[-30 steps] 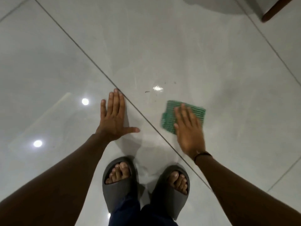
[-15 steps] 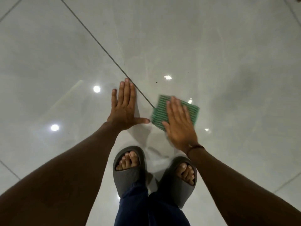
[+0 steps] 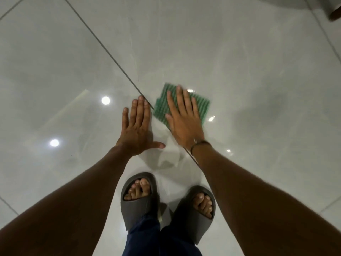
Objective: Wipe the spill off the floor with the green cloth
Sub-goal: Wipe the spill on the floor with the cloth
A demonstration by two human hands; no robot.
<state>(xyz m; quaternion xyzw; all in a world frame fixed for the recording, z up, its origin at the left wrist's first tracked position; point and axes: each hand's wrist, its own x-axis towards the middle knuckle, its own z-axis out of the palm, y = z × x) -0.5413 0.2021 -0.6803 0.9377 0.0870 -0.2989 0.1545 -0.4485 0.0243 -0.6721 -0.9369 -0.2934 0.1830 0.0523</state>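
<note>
A green ribbed cloth lies flat on the glossy grey floor tiles, just right of a dark grout line. My right hand presses palm-down on the cloth with fingers spread, covering its lower left part. To its left, my left hand rests flat on the tile, fingers together and thumb out, holding nothing. A faint wet sheen shows on the tile between my wrists. No clear puddle is visible; the cloth is slightly blurred.
My two feet in grey slides stand close behind my hands. A dark brown furniture leg sits at the far top right. Ceiling lights reflect as bright spots on the tiles.
My right hand and the cloth slid left toward my left hand and the grout line, then shifted slightly forward. My left hand stayed planted on the floor.
</note>
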